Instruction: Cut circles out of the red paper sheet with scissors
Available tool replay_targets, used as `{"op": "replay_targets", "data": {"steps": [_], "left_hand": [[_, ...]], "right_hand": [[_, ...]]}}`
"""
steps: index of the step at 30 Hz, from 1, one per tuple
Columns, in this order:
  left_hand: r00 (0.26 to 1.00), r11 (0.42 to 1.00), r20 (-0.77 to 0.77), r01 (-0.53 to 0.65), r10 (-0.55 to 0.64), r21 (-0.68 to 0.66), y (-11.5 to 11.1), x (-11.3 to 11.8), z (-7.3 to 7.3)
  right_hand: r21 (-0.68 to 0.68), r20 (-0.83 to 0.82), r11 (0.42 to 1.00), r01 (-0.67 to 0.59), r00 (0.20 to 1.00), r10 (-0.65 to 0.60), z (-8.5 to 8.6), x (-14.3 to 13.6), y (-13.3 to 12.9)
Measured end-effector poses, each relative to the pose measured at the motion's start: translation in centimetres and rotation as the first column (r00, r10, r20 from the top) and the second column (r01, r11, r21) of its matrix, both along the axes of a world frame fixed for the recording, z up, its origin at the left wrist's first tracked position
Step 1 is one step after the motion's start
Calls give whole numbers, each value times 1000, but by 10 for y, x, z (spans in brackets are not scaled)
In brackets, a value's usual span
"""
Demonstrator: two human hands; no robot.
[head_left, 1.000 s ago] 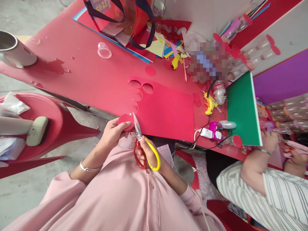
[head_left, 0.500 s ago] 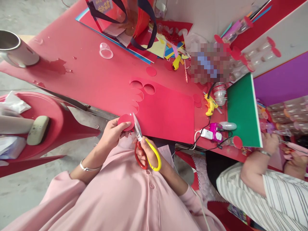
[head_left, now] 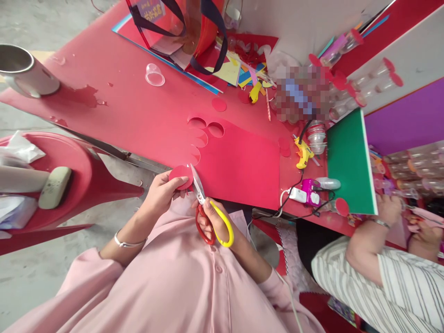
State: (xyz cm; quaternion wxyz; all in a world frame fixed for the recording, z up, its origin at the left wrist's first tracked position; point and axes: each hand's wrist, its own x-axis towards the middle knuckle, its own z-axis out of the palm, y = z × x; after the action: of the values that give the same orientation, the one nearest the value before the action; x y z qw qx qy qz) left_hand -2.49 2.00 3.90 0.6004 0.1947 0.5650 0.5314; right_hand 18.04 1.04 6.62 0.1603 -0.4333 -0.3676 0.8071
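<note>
My left hand (head_left: 163,192) pinches a round piece of red paper (head_left: 180,177) at the front edge of the table, thumb on top. In my right hand (head_left: 213,217) is a pair of scissors (head_left: 197,182) with one red and one yellow handle. The blades point up and away from me, right beside the round piece; whether they touch it I cannot tell. Behind the scissors lies a large red sheet (head_left: 243,162) with scalloped round cut-outs along its left side. A loose red disc (head_left: 219,104) rests beyond the sheet.
A steel mug (head_left: 29,71) stands far left, a clear plastic cup (head_left: 154,75) farther back. Right of the sheet are a yellow glue gun (head_left: 304,153), cords and a pink plug adapter (head_left: 311,192). A bag (head_left: 176,32) stands at the back. Another person's arm (head_left: 369,245) is at right.
The view has shifted very slightly. Both hands, the round piece and the scissors stay almost where they were.
</note>
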Motion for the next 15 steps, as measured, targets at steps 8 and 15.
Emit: {"op": "replay_targets", "data": {"steps": [8, 15], "left_hand": [[1000, 999, -23, 9, -8, 43, 0, 0, 1], [998, 995, -45, -44, 48, 84, -1, -2, -6]], "right_hand": [[-2, 11, 1000, -7, 1000, 7, 2, 0, 0], [-41, 5, 999, 3, 1000, -2, 2, 0, 2]]}}
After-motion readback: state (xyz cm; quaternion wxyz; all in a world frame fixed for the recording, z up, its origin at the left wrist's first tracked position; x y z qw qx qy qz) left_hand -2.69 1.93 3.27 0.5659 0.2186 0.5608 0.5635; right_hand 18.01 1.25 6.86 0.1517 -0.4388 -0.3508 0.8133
